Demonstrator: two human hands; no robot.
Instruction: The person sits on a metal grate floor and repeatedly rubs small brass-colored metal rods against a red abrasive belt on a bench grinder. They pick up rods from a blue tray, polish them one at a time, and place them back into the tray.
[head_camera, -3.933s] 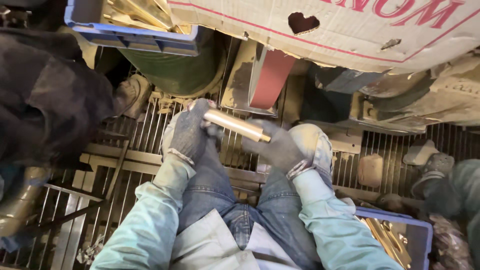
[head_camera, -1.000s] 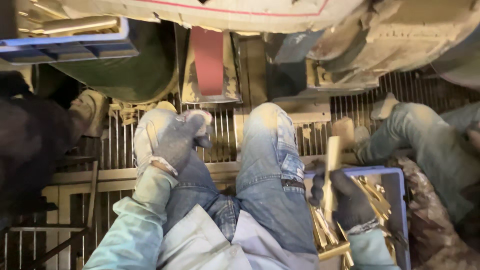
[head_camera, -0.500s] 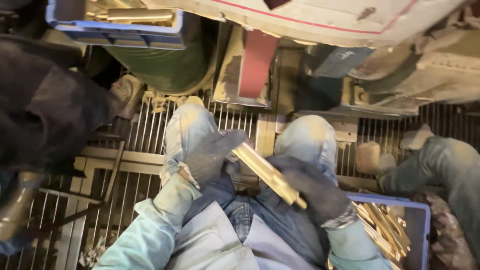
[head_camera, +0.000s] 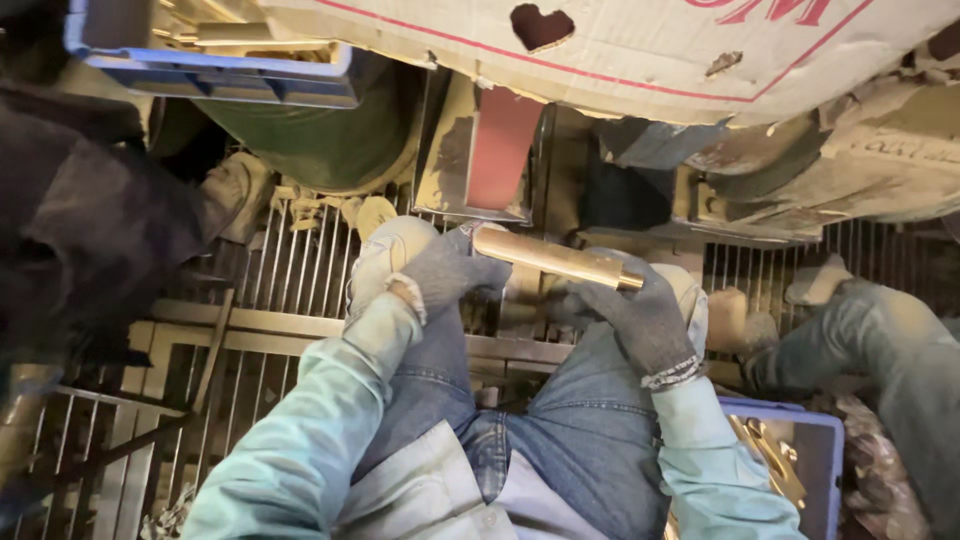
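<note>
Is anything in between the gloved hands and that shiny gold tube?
No. The left hand and right hand both grip the brass tube directly, one at each end, with only their grey gloves between.

We sit with both arms stretched forward over our knees, sleeves pale green. Our gloved left hand (head_camera: 440, 270) and gloved right hand (head_camera: 640, 315) each curl their fingers closed, wrists level, palms facing inward.

Landmark = sanding belt (head_camera: 503, 150). Metal rod (head_camera: 556, 258) lying just below it, btwn left hand (head_camera: 445, 268) & right hand (head_camera: 640, 315), over the knees. Crate (head_camera: 250, 75) sitting upper left of belt; 2nd crate w/ metal parts (head_camera: 822, 470) sitting lower right. Floor grating (head_camera: 270, 290) lying below-left. Cardboard (head_camera: 640, 50) hanging above belt.
</note>
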